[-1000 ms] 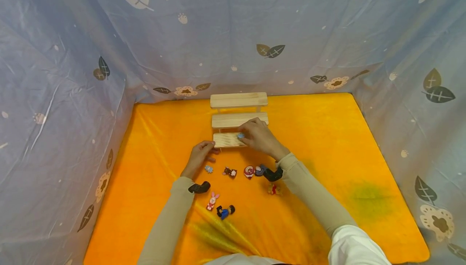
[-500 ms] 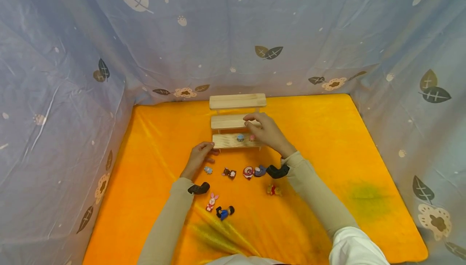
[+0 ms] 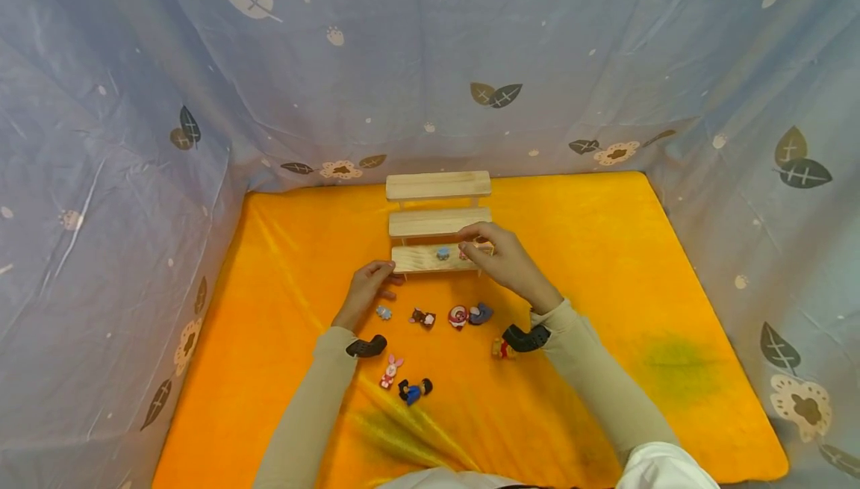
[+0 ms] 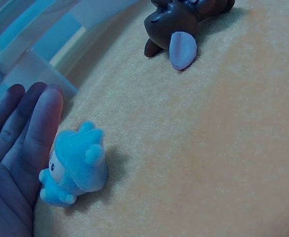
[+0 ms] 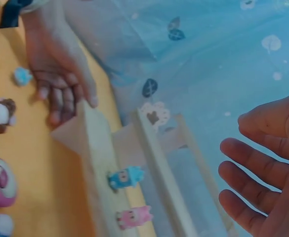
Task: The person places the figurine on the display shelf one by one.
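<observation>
My left hand [image 3: 365, 293] touches the left end of the lowest step of a wooden three-step stand [image 3: 416, 258] with its thumb; its other fingers [image 4: 43, 118] extend beside a blue figurine [image 4: 80, 165] on the cloth. On that lowest step stand a light-blue figurine [image 3: 443, 254] and, to its right, a pink one [image 5: 134, 217]. My right hand [image 3: 507, 258] hovers at the step's right part, overlapping the pink figurine in the head view. In the right wrist view, the right hand [image 5: 268, 173] is apart from both figurines, fingers spread and holding nothing.
Several figurines lie in front of the stand: a brown one [image 3: 422, 318], a red-and-white one [image 3: 458, 316], a grey-blue one [image 3: 480, 314], a pink rabbit [image 3: 390, 372], a blue-and-black one [image 3: 414, 391] and a yellow bear [image 3: 500, 349] by the right wrist. Patterned curtains [image 3: 403, 48] surround the orange cloth [image 3: 591, 250].
My right hand has let go of the light-blue figurine, rising and then shifting right and down. The pink figurine came into view beside it. My left hand has stayed at the stand's left end.
</observation>
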`<state>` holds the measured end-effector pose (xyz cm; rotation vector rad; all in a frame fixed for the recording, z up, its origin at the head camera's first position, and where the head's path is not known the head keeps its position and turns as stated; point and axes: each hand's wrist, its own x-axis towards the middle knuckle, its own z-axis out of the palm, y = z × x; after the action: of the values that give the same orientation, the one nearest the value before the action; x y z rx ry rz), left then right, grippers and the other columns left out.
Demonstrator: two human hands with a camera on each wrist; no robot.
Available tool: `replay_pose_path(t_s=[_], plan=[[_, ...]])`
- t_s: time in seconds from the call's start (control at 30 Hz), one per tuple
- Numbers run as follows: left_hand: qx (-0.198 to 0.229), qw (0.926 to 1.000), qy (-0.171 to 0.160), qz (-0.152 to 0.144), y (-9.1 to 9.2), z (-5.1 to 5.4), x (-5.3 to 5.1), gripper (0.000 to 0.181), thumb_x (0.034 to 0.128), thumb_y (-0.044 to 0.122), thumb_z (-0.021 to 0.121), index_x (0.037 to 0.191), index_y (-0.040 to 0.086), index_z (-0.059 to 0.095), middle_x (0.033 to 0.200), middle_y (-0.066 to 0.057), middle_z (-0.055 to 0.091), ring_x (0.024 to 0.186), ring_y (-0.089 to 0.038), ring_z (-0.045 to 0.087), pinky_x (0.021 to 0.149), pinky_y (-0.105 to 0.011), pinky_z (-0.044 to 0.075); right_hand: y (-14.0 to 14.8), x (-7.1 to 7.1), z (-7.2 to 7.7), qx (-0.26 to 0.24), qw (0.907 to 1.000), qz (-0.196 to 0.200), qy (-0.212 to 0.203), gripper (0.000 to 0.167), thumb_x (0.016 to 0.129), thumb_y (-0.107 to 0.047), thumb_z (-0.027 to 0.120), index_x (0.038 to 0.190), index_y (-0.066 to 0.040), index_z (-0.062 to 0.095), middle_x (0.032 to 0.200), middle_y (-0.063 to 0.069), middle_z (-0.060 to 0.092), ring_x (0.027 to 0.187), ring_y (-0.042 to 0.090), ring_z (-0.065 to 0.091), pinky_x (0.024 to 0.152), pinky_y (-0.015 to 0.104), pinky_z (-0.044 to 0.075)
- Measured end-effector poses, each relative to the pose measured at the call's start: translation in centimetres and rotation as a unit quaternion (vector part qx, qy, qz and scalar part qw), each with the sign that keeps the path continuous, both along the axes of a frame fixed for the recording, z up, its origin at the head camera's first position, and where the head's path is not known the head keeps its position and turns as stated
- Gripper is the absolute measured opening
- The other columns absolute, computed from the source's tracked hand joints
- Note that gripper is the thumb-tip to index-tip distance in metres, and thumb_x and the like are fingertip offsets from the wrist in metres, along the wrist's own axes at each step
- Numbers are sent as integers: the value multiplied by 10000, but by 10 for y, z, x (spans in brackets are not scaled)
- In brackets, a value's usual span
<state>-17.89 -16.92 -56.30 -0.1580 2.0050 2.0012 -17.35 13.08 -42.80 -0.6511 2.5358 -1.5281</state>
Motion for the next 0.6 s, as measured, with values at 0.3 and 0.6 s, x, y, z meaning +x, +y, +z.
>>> replay_pose_path(t_s=[0.3,0.6], plan=[[77,10000,42,-10,-1,3,1,377,1038,349,589,1226,28,648,1102,-209,725,931,-223,733,711,-324,644,-1,13,-19,181,9998,96,42,218,1035,-252,608,1212,-147,680,1245,66,690,1162,233,616,1016,498,529],[117,9999,94,75,2,0,1,388,1030,368,601,1217,31,649,1032,-108,744,848,-126,722,674,-291,637,-5,23,-34,545,9972,482,-173,250,1028,-209,618,1237,-85,676,1292,110,657,1198,309,601,1033,555,509]])
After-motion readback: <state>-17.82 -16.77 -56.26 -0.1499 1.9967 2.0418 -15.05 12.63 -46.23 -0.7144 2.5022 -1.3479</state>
